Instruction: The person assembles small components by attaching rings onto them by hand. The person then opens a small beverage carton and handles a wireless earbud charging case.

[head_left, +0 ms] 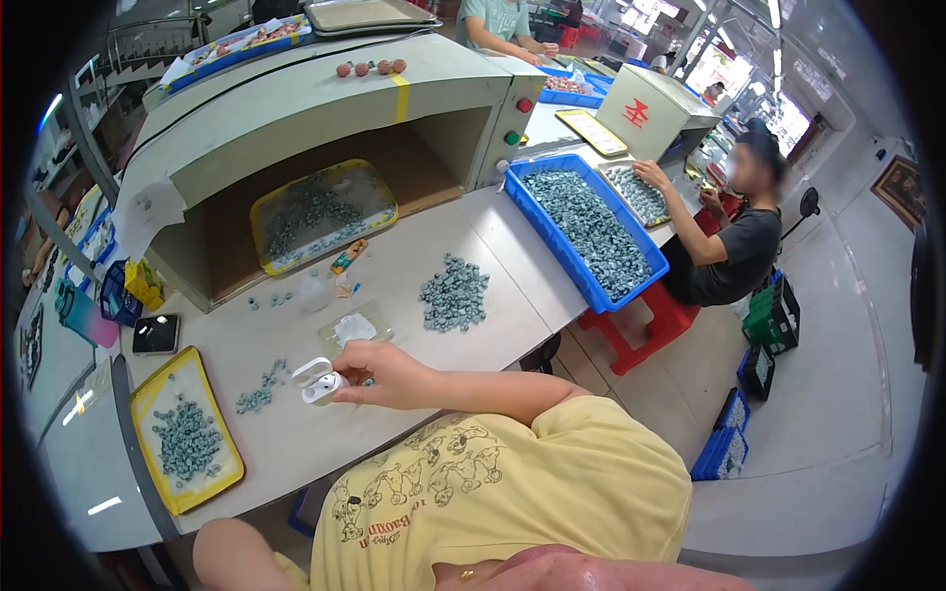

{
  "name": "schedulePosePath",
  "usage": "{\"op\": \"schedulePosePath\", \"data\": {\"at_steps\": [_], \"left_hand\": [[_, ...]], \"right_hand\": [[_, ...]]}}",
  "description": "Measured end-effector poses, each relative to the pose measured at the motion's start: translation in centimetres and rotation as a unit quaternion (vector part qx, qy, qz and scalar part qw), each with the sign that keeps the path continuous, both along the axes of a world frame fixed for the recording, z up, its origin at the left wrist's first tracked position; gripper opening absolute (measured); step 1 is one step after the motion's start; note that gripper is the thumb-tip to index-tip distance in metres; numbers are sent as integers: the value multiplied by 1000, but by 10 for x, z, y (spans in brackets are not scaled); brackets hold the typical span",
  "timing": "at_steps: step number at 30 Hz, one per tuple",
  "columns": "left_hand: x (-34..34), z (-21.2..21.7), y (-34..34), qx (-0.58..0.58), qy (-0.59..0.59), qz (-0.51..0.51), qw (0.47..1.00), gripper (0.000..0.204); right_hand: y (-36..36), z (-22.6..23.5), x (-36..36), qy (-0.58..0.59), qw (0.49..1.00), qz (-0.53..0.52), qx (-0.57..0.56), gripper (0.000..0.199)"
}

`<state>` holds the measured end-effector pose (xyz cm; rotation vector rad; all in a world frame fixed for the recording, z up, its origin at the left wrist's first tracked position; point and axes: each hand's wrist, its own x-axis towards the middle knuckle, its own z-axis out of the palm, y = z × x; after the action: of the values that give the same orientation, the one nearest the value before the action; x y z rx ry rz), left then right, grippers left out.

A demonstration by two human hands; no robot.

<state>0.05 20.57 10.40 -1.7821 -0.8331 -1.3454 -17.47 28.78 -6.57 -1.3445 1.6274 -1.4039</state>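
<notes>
My right hand is closed around a small white earbud case, held above the near part of the worktable. The case's lid is flipped up; whether both earbuds sit inside is too small to tell. Just beyond the hand lies a clear plastic piece with white paper. A loose scatter of grey-green bead-like pieces is to the left of the case, and a larger pile of them lies to the right. My left hand is out of view; only part of that arm shows at the lower left.
A yellow-rimmed tray of pieces and a phone are at left. Another tray sits inside a box-like cabinet. At right stand a full blue bin, a red stool and a seated co-worker.
</notes>
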Motion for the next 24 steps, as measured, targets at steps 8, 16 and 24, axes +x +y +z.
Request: {"op": "schedulePosePath", "data": {"at_steps": [8, 16, 24], "left_hand": [[1, -23, 25, 242, 153, 97, 953, 15], [12, -17, 10, 178, 84, 43, 980, 30], [12, -40, -33, 321, -65, 340, 881, 23]], "right_hand": [[-14, 2, 13, 30, 999, 27, 20, 30], [-23, -3, 17, -19, 999, -6, -28, 29], [-42, -10, 15, -95, 994, 14, -48, 42]]}}
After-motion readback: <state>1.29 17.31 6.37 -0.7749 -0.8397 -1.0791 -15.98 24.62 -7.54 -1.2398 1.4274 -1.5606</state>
